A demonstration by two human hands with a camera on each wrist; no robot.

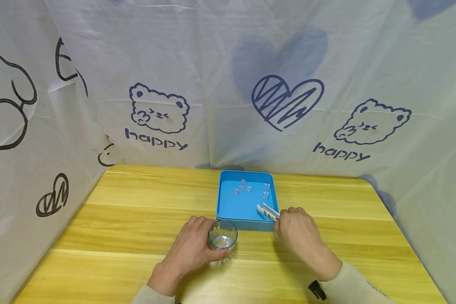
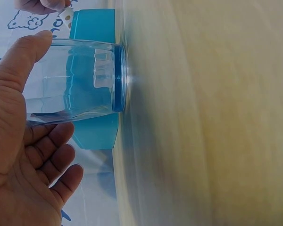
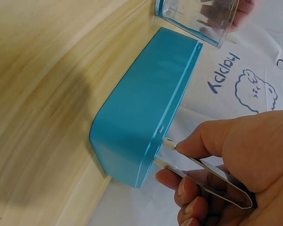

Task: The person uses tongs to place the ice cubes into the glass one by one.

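A clear drinking glass (image 1: 223, 236) stands on the table just in front of the blue tray (image 1: 245, 225). My left hand (image 1: 193, 242) grips it from the left, thumb on one side and fingers on the other. In the left wrist view a small clear piece (image 2: 103, 68) shows near the bottom of the glass. My right hand (image 1: 300, 230) holds metal tongs (image 3: 217, 181) with white tips at the tray's front right corner. The tips reach over the rim, slightly apart, and no piece is visible between them. Several small clear cubes (image 1: 248, 188) lie inside the tray.
The wooden table (image 1: 148, 219) has a light yellow grain. Behind it and at both sides hangs a white cloth (image 1: 213, 126) with drawn bears, hearts and lettering. The tray's raised walls stand between the hands and the cubes.
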